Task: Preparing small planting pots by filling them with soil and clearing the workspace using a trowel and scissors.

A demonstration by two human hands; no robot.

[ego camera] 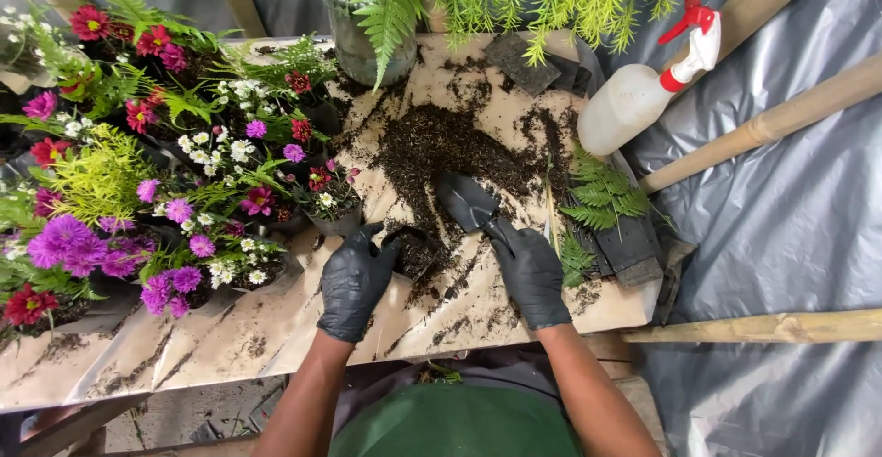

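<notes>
My left hand [354,281], in a black glove, grips the rim of a small black pot [413,253] filled with dark soil, standing on the table near its front. My right hand [530,271], also gloved in black, is closed on the handle of a dark trowel [467,203]. The trowel's blade points up and left, just above the pot, at the edge of a heap of loose soil [439,145] spread over the tabletop.
Many potted flowers [184,172] in pink, purple, red and white crowd the table's left. A glass jar with fern [367,44] stands at the back. A white spray bottle with a red trigger [643,90] lies at right, beside fern cuttings [602,200] and black trays. Bamboo poles and grey sheeting flank the right.
</notes>
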